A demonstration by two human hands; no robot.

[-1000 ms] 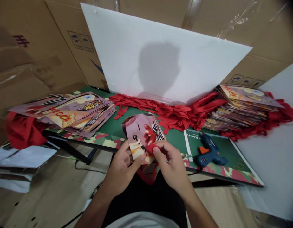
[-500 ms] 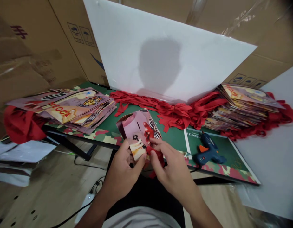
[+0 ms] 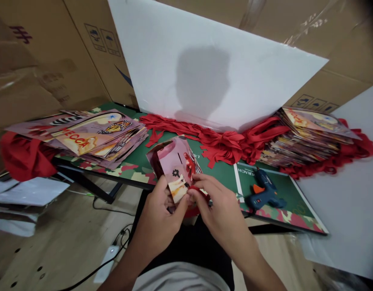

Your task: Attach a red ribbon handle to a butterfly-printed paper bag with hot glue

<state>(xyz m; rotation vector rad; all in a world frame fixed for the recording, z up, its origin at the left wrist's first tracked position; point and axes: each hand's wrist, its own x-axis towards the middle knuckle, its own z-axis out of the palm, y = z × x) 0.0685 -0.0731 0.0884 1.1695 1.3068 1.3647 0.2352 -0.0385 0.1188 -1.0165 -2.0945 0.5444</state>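
Left hand (image 3: 158,214): was bent nearly closed, thumb in front and fingers behind, and had hold of the lilac and cream folded printed card (image 3: 167,163).
Right hand (image 3: 219,202): was bent into a pinch between thumb and forefinger, and had hold of a flat red cloth ribbon (image 3: 192,211).
Printed card: lay directly ahead of the left thumb, and ahead and to the left of the right fingers; pointed with its long axis away from both hands, leaning a little leftward at the far end.
Red ribbon: met the near right side of the printed card, just beside the left thumb tip; was nearer to the right hand; hung partly below the right fingers. Could not tell whether passed through the card, being covered there by fingers.
Heap of red cloth ribbons (image 3: 224,143): lay ahead of the right hand, well apart.
Pile of flat printed cards (image 3: 92,133): lay ahead and left of the left hand.
Blue glue gun with orange trigger (image 3: 265,192): lay to the right of the right hand, not touched, on the green table (image 3: 224,178).
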